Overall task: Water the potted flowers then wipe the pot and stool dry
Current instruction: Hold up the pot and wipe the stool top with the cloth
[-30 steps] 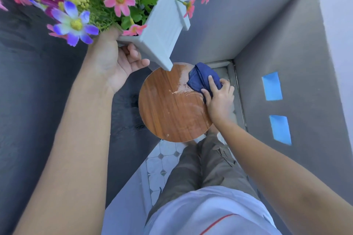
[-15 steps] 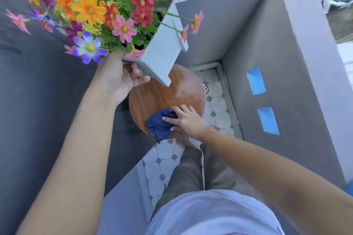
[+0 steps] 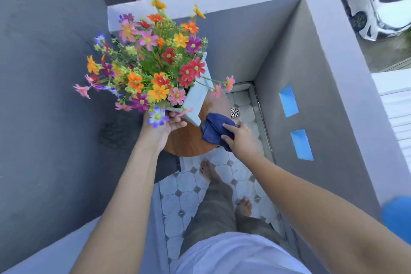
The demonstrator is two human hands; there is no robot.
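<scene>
My left hand (image 3: 165, 125) grips the near edge of a white square pot (image 3: 196, 102) and holds it tilted above the stool. Colourful flowers (image 3: 153, 62) fill the pot and spill to the left. A round wooden stool (image 3: 188, 142) stands below, its top partly hidden by the pot. My right hand (image 3: 239, 138) presses a dark blue cloth (image 3: 214, 128) onto the right side of the stool top. A wet sheen shows on the wood near the pot's corner.
Grey walls close in on the left, back and right. Two blue tape patches (image 3: 289, 101) mark the right wall. A floor drain (image 3: 234, 112) sits in the tiled floor behind the stool. My bare feet (image 3: 208, 169) stand on the tiles just in front.
The cloth went from the stool's far right to its near edge, then back to the right side. The camera rose and drew back, and the pot now looks lower and nearer the stool.
</scene>
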